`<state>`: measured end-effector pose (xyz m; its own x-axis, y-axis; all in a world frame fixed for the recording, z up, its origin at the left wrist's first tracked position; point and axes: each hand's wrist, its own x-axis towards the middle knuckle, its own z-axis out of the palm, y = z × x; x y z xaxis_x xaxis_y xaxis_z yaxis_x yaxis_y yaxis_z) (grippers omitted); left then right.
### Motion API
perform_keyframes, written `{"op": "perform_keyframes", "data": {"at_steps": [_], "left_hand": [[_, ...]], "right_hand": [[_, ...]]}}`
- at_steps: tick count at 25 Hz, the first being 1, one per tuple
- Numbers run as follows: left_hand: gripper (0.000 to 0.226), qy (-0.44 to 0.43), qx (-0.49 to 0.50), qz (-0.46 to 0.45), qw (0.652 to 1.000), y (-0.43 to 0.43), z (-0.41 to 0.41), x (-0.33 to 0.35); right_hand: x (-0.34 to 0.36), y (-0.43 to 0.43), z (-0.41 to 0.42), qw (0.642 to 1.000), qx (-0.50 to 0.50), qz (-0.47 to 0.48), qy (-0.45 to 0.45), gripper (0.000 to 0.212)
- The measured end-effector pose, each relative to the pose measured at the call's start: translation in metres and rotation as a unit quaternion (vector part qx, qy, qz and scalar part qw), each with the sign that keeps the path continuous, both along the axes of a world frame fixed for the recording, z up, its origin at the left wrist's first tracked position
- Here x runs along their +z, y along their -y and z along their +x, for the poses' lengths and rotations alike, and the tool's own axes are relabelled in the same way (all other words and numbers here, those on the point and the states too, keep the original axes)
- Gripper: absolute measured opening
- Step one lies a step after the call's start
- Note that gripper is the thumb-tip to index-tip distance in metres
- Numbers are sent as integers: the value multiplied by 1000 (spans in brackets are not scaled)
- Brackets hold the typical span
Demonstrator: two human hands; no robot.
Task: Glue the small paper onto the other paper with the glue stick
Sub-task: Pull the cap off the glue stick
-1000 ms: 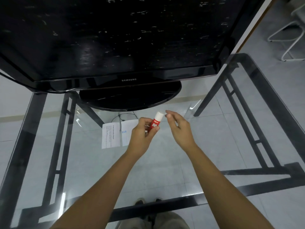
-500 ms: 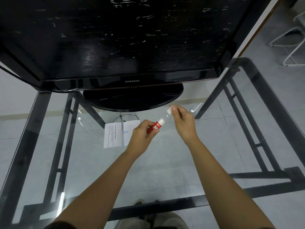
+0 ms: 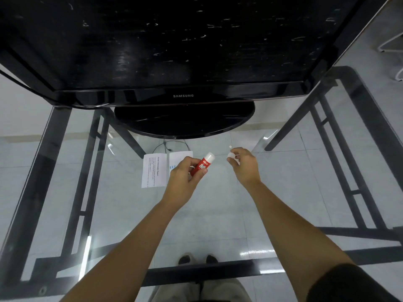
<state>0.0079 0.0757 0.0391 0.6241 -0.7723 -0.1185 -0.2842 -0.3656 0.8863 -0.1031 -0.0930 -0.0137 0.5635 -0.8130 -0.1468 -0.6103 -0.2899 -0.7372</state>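
Note:
My left hand (image 3: 185, 174) grips a red glue stick (image 3: 201, 166) with a white tip, tilted up to the right, its cap off. Between the fingertips of my right hand (image 3: 245, 165) sits the white cap (image 3: 230, 156), a short way right of the stick. Two papers lie side by side on the glass table, just left of my left hand. The printed paper (image 3: 153, 170) is fully visible. The white paper with blue marks (image 3: 180, 159) beside it is partly hidden by my left hand. I cannot tell which one is smaller.
A black Samsung monitor (image 3: 183, 95) on an oval stand (image 3: 184, 119) fills the back of the glass table (image 3: 294, 175). A cable (image 3: 172, 144) runs from the stand towards the papers. The dark table frame and my feet show through the glass.
My right hand pulled the cap off the glue stick and moved it away to the right. My left hand kept hold of the stick.

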Motion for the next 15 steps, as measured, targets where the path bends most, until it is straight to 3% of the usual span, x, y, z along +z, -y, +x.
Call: {"op": "perform_keyframes", "data": {"at_steps": [15], "left_hand": [[17, 2, 4, -20, 1000, -3, 1, 8]], "right_hand": [[14, 5, -2, 999, 28, -33, -27, 39]]}}
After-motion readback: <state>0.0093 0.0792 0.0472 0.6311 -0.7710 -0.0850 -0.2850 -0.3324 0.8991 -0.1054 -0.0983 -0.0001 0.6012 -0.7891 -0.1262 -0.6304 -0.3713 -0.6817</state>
